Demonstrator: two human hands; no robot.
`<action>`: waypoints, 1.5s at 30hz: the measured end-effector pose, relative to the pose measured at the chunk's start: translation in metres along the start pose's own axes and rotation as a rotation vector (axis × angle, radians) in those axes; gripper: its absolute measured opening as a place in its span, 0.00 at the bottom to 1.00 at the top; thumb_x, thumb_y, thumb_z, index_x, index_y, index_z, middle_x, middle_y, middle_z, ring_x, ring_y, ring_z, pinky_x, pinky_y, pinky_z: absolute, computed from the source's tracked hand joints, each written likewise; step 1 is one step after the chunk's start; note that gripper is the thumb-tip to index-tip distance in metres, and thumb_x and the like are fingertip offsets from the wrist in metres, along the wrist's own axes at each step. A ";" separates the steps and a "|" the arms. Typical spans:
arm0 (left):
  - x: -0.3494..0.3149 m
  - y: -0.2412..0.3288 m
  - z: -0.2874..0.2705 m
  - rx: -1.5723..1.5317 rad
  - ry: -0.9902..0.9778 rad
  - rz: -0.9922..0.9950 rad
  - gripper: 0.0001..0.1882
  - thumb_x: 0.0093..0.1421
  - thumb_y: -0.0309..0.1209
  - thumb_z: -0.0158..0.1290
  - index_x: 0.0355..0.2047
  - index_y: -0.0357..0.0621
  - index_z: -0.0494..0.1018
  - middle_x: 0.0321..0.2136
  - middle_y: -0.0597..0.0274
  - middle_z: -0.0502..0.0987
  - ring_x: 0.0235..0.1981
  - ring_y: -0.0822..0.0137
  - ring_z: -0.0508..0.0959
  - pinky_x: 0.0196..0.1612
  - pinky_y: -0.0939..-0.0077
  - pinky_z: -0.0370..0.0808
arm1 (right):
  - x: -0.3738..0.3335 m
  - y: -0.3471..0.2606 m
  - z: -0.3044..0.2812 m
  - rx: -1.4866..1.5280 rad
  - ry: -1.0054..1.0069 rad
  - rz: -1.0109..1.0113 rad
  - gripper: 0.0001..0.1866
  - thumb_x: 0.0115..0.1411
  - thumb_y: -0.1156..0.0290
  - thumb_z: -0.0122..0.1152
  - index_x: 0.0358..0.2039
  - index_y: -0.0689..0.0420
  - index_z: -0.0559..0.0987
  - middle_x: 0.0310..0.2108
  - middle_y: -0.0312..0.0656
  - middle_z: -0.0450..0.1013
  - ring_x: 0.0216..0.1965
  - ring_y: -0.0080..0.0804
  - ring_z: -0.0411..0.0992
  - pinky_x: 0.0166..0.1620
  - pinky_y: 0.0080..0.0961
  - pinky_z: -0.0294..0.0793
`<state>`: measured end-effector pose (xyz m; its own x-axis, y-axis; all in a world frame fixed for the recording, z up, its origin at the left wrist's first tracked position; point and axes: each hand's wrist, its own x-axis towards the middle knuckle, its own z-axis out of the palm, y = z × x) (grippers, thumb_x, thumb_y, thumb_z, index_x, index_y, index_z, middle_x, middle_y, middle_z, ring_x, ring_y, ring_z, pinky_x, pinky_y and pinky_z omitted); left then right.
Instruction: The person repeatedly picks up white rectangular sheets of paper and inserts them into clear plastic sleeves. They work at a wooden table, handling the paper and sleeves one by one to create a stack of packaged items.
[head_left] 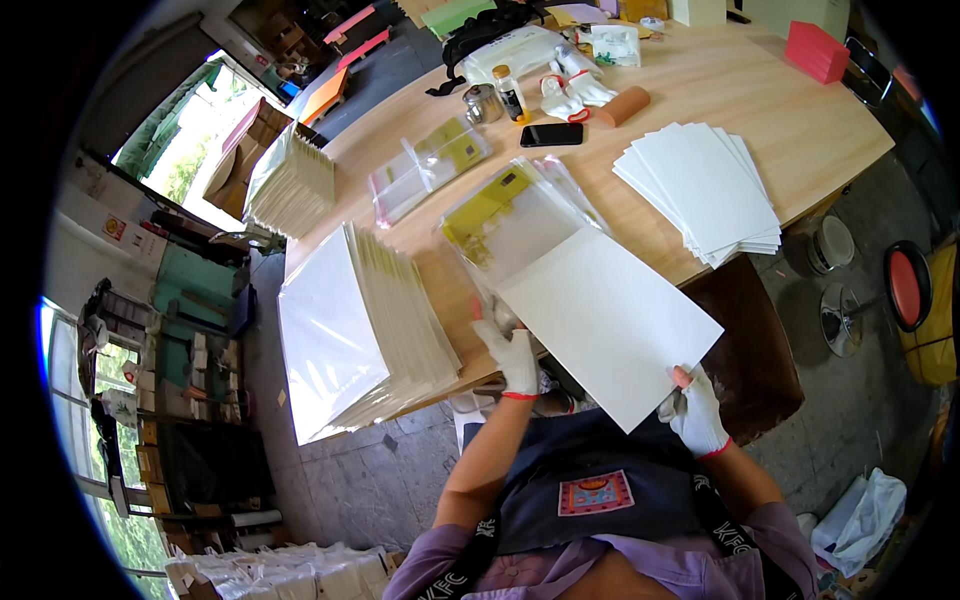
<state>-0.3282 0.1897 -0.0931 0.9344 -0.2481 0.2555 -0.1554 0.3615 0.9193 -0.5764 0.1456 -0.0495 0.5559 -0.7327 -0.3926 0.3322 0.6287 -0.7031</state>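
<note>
I'm watching a person in white gloves at a pale wooden bench (850, 135), with a white board (612, 325) held over its near edge. The board is a flat oblong, and its long axis runs slantwise from far left to near right. One short edge points to the far left, lying over a clear bag (497, 222) printed in olive yellow; whether it sits inside the bag I can't tell. The other short edge points to the near right, out past the bench and over the person's lap.

The right hand (697, 412) has its grip closed on that near-right end, thumb on the upper face. The left hand (512, 358) is by the near end of the bag, fingers reaching toward it; I can't tell whether its grip is clenched on the plastic.

Just left stands a stack of wrapped boards (335, 330). To the right, loose white boards (705, 190) lie fanned, their long axes also running far left to near right. Beyond the bag are a bundle of similar bags (430, 165), a black phone (551, 134), an amber bottle (509, 96) and a brown cylinder (624, 106).
</note>
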 end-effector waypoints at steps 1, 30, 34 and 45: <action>-0.008 -0.004 0.005 -0.065 0.018 -0.231 0.24 0.49 0.16 0.47 0.50 0.36 0.63 0.47 0.51 0.70 0.43 0.60 0.71 0.45 0.74 0.70 | -0.005 0.000 0.001 -0.005 0.000 0.002 0.08 0.59 0.66 0.50 0.34 0.55 0.67 0.21 0.35 0.68 0.13 0.21 0.64 0.15 0.17 0.59; -0.040 -0.014 -0.090 0.038 -0.336 -0.838 0.13 0.61 0.36 0.48 0.39 0.38 0.69 0.30 0.59 0.76 0.28 0.69 0.78 0.28 0.80 0.77 | 0.102 0.072 0.071 -1.592 -0.632 -0.876 0.08 0.56 0.66 0.51 0.37 0.50 0.70 0.21 0.38 0.74 0.21 0.33 0.73 0.23 0.32 0.70; -0.034 -0.012 -0.093 0.110 -0.335 -0.838 0.14 0.61 0.35 0.48 0.38 0.34 0.69 0.28 0.58 0.76 0.25 0.69 0.78 0.27 0.79 0.77 | 0.106 0.079 0.092 -1.855 -0.739 -0.821 0.06 0.53 0.65 0.52 0.31 0.50 0.69 0.21 0.38 0.74 0.24 0.38 0.74 0.25 0.34 0.72; -0.035 0.007 -0.106 0.297 -0.453 -0.766 0.14 0.60 0.35 0.49 0.33 0.33 0.72 0.30 0.55 0.78 0.26 0.70 0.78 0.27 0.80 0.75 | 0.136 -0.024 -0.027 -0.468 -0.025 -0.288 0.03 0.56 0.76 0.51 0.29 0.59 0.74 0.24 0.36 0.70 0.23 0.21 0.68 0.27 0.17 0.70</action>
<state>-0.3283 0.2961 -0.1276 0.6119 -0.6725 -0.4163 0.3166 -0.2741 0.9081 -0.5290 0.0238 -0.1023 0.5122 -0.8482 -0.1350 0.1026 0.2165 -0.9709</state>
